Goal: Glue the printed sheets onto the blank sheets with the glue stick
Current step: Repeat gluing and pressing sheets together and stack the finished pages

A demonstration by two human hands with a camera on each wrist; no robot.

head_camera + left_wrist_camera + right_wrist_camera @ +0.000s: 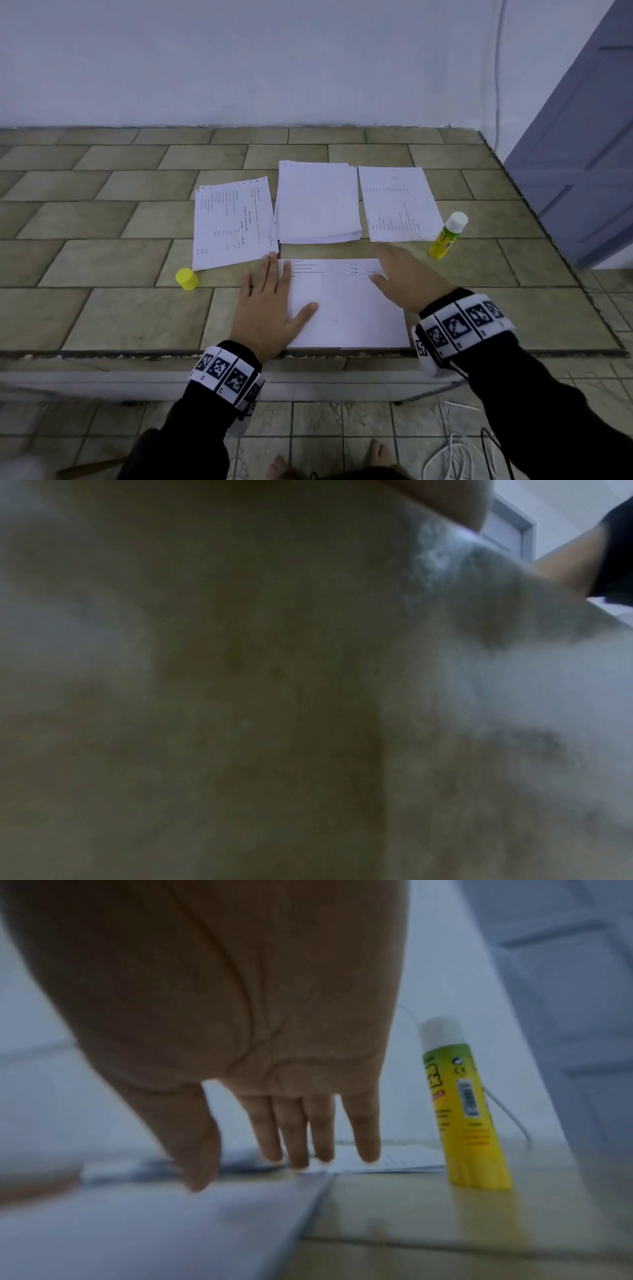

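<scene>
A white sheet (346, 308) with a few printed lines along its far edge lies at the table's front edge. My left hand (270, 294) presses flat on its left side, fingers straight and thumb spread onto the paper. My right hand (380, 263) is at the sheet's far right corner with its fingers straight and holds nothing; contact cannot be told. The right wrist view shows the right hand (260, 1139) above paper, and the glue stick (462, 1110) upright just to its right. The yellow-green glue stick (447, 236) stands white end up. Its yellow cap (186, 279) lies far left.
Behind the sheet lie a printed stack (233, 226) on the left, a blank stack (318, 202) in the middle and a printed sheet (399, 204) on the right. The tiled table (102, 308) meets a wall behind. A door (582, 154) stands right. The left wrist view is dark and blurred.
</scene>
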